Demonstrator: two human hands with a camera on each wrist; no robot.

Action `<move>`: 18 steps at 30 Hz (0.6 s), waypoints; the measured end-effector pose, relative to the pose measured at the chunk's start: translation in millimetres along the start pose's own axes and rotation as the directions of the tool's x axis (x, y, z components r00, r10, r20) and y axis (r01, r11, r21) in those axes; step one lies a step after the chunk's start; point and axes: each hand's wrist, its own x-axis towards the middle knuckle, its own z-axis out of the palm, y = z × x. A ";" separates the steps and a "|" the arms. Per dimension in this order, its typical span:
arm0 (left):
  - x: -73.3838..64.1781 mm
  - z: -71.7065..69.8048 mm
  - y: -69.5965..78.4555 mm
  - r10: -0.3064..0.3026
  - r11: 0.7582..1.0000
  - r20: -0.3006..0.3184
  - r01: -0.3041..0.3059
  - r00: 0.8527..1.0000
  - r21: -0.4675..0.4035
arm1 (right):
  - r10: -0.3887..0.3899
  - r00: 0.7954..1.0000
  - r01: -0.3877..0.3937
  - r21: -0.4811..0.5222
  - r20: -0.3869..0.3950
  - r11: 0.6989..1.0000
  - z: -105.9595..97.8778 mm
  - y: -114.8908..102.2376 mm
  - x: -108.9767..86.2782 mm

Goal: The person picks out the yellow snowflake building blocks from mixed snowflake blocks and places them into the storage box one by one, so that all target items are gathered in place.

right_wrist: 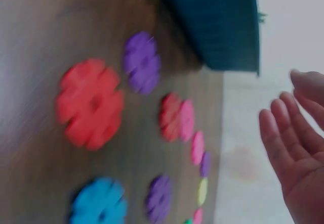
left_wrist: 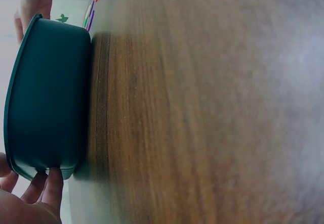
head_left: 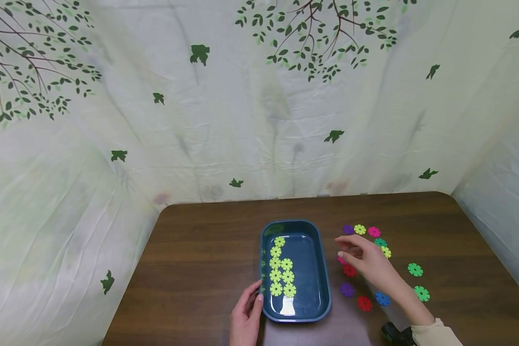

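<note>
A blue rectangular tray sits on the table, with several yellow flower-shaped notched discs lying along its left side. My left hand holds the tray's near left edge, thumb at the rim; in the left wrist view its fingers press against the outer wall. To the right of the tray, my right hand hovers over loose discs with nothing in it. Its palm and loosely extended fingers show in the right wrist view. Partly beneath this hand are a red disc and a pink one, half hidden.
Around the right hand lie more discs: purple, red, blue, green and, farther back, yellow and pink. Behind the brown table hangs a pale cloth printed with leaves and birds.
</note>
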 end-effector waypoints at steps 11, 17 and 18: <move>0.3 0.8 0.5 -0.014 0.999 -0.006 0.014 1.000 0.037 | -0.048 0.997 0.033 -0.209 -0.067 0.977 -27.5 36.2 -21.8; 0.4 1.3 1.3 -0.030 0.998 -0.011 0.031 0.999 0.062 | -0.004 0.999 -0.005 -0.265 -0.035 0.964 -44.9 48.2 -26.9; 0.3 1.4 1.2 -0.026 0.998 -0.010 0.027 1.000 0.061 | 0.009 1.000 -0.016 -0.267 -0.028 0.964 -47.3 50.6 -27.3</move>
